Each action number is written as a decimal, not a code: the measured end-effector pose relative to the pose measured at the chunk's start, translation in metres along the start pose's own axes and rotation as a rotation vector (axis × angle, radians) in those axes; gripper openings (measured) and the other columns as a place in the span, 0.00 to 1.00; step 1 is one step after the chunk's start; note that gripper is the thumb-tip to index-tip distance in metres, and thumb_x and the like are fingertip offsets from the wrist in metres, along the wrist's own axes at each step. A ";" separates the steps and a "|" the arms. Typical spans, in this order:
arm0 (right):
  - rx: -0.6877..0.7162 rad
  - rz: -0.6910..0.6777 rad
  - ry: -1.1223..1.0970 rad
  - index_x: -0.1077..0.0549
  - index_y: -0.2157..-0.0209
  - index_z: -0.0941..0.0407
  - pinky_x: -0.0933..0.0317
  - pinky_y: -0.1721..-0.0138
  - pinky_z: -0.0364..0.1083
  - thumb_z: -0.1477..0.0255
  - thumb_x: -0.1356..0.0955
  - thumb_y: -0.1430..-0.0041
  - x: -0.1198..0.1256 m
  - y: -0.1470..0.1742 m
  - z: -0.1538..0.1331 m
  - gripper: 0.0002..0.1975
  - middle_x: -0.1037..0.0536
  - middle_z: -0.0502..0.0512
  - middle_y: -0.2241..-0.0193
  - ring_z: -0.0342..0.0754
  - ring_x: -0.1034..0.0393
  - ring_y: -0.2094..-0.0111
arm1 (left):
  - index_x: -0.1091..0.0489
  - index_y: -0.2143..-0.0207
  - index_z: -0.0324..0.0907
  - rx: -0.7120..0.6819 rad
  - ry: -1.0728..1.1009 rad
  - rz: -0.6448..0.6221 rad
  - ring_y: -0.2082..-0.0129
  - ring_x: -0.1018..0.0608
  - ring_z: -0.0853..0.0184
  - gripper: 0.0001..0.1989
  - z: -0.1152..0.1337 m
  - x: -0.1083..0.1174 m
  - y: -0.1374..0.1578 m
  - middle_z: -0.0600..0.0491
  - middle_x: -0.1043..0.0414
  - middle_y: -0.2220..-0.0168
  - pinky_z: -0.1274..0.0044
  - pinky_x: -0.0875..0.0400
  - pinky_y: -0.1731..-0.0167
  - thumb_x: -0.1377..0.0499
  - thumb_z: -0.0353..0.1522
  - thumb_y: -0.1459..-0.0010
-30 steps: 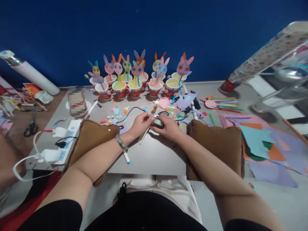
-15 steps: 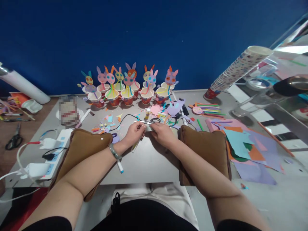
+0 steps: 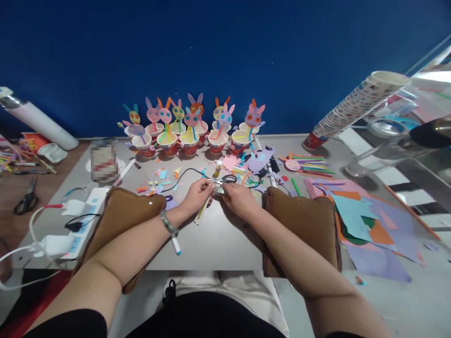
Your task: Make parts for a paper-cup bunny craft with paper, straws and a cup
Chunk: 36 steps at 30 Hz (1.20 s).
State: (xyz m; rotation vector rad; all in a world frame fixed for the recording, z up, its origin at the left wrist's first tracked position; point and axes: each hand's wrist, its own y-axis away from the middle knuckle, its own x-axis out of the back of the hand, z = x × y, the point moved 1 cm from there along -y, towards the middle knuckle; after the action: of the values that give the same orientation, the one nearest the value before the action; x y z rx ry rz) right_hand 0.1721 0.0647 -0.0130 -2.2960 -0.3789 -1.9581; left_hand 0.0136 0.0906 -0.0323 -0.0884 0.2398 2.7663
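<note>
Head view: thin yellowish sticks [image 3: 200,215] pinched in left hand [image 3: 198,193], grip closed, free ends pointed toward seven o'clock. At three o'clock from left fingertips, small pale roll [image 3: 219,190] clasped in right hand [image 3: 237,197], grip closed. On surface [image 3: 225,249], scissors [image 3: 229,179] laid at one o'clock from roll, glue stick [image 3: 218,168] stood at twelve.

Blue wall [image 3: 225,56] is standing behind grey bench [image 3: 225,249]; brown tabletop [image 3: 49,185] is adjoining at left; grey floor [image 3: 139,303] is showing below.
</note>
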 end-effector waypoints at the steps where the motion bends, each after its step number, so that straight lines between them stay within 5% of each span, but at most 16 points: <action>1: 0.005 0.012 -0.021 0.26 0.57 0.59 0.43 0.62 0.46 0.72 0.37 0.36 0.000 0.000 0.001 0.11 0.21 0.62 0.57 0.52 0.28 0.58 | 0.35 0.68 0.40 -0.001 0.000 -0.007 0.82 0.31 0.77 0.15 0.000 0.001 0.000 0.59 0.34 0.78 0.83 0.35 0.81 0.39 0.42 0.45; 6: 0.080 0.091 -0.311 0.22 0.61 0.55 0.44 0.68 0.45 0.55 0.30 0.44 0.006 -0.002 0.018 0.19 0.20 0.55 0.67 0.49 0.29 0.67 | 0.34 0.66 0.39 -0.018 0.013 -0.021 0.80 0.28 0.75 0.19 -0.003 0.003 -0.002 0.57 0.29 0.77 0.81 0.33 0.75 0.36 0.45 0.48; 9: 0.053 0.141 -0.492 0.22 0.65 0.56 0.44 0.69 0.44 0.54 0.37 0.36 0.007 -0.008 0.033 0.21 0.24 0.52 0.74 0.45 0.33 0.73 | 0.33 0.65 0.37 -0.023 0.012 -0.053 0.78 0.27 0.75 0.19 -0.003 0.004 -0.003 0.56 0.27 0.76 0.81 0.32 0.73 0.35 0.44 0.48; 14: -0.063 0.345 -0.206 0.20 0.59 0.56 0.40 0.59 0.48 0.66 0.36 0.37 -0.009 -0.019 0.050 0.14 0.25 0.60 0.63 0.52 0.33 0.61 | 0.33 0.65 0.37 0.003 0.027 -0.072 0.77 0.26 0.75 0.15 -0.002 0.003 -0.003 0.55 0.26 0.75 0.81 0.34 0.72 0.34 0.37 0.48; 23: -0.001 0.278 -0.210 0.21 0.62 0.56 0.40 0.58 0.49 0.67 0.30 0.43 -0.021 -0.026 0.059 0.10 0.30 0.57 0.65 0.52 0.36 0.61 | 0.33 0.65 0.38 0.131 0.149 -0.169 0.78 0.28 0.75 0.22 0.001 0.002 -0.001 0.55 0.26 0.75 0.82 0.38 0.76 0.29 0.38 0.57; 36: 0.000 0.303 0.044 0.28 0.65 0.58 0.49 0.62 0.50 0.77 0.34 0.49 0.006 -0.013 0.044 0.08 0.27 0.63 0.64 0.57 0.36 0.59 | 0.38 0.64 0.39 0.250 0.087 -0.237 0.79 0.26 0.75 0.30 0.019 0.012 -0.001 0.56 0.25 0.76 0.83 0.36 0.77 0.24 0.32 0.65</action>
State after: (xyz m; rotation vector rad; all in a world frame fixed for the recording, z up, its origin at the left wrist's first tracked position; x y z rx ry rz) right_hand 0.2117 0.0878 -0.0155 -2.1554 -0.0232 -1.8523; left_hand 0.0022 0.0987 -0.0151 -0.1618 0.5577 2.4789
